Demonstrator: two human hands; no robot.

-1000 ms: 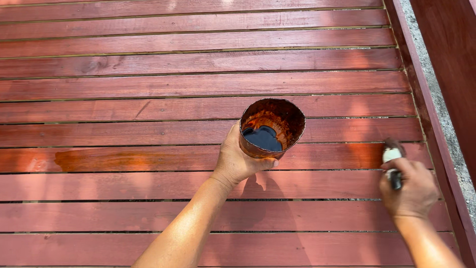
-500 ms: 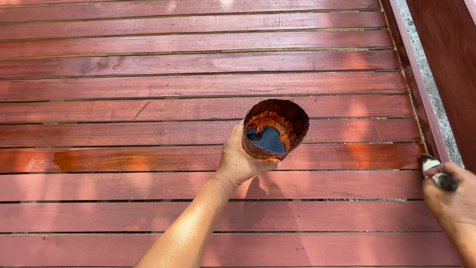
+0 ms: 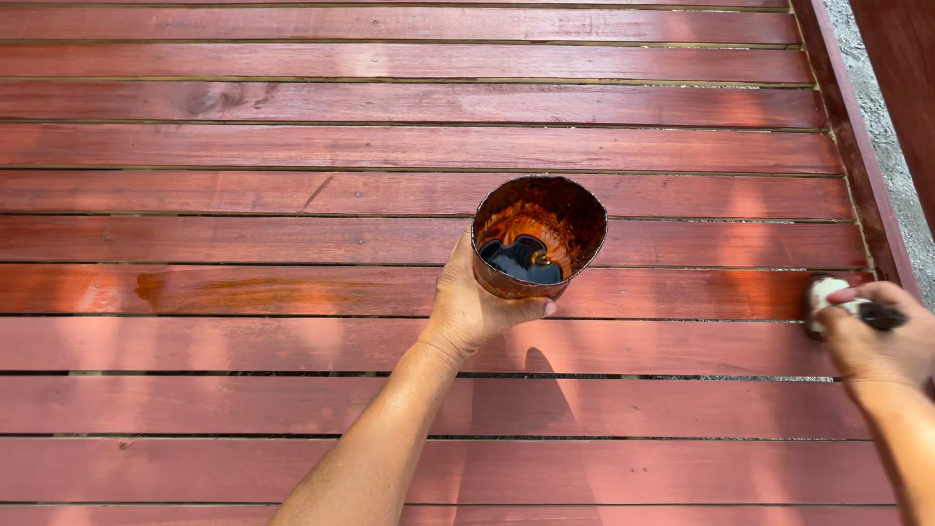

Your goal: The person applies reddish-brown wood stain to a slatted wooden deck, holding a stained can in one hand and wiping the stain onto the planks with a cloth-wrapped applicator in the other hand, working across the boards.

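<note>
My left hand (image 3: pixel 472 307) grips a stain-smeared cup (image 3: pixel 539 237) from below and holds it above the red wooden deck boards (image 3: pixel 292 146). A little dark liquid lies in the bottom of the cup. My right hand (image 3: pixel 877 336) is at the right edge of the view, closed around a paintbrush (image 3: pixel 842 302) with a dark handle and a pale head. The brush head rests on a deck board close to the deck's right border. Part of the brush is hidden by my fingers.
A raised red border plank (image 3: pixel 857 146) runs along the right side of the deck, with a strip of grey concrete (image 3: pixel 891 146) beyond it. One board at the left carries an orange, wetter-looking patch (image 3: pixel 224 289). Narrow gaps separate the boards.
My right hand with the brush swung out to the right border, then came slightly back in. The cup in my left hand stayed almost still.
</note>
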